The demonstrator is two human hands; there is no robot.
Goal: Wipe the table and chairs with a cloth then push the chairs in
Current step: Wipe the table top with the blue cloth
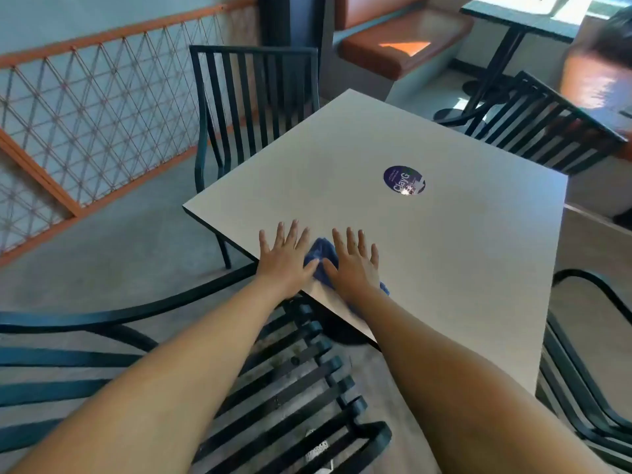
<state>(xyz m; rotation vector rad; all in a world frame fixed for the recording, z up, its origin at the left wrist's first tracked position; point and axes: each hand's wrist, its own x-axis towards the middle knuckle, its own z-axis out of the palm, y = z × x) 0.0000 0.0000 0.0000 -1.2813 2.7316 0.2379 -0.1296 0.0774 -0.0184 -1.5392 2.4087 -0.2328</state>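
Note:
A square beige table [427,241] with a round purple sticker [404,180] fills the middle of the view. A blue cloth [319,256] lies bunched at the table's near-left edge. My left hand [285,260] lies flat beside it, fingers spread, its thumb touching the cloth. My right hand [354,265] presses flat on the cloth, fingers apart. Black metal slatted chairs stand around the table: one directly below me [290,378], one at the far left corner [253,97], one at the far right [547,128] and one at the right [588,354].
An orange-framed mesh railing [85,107] runs along the left. An orange booth seat [403,42] and a second dark table [519,18] stand behind. Another person's blurred head [612,39] shows at the top right. Grey floor lies open at the left.

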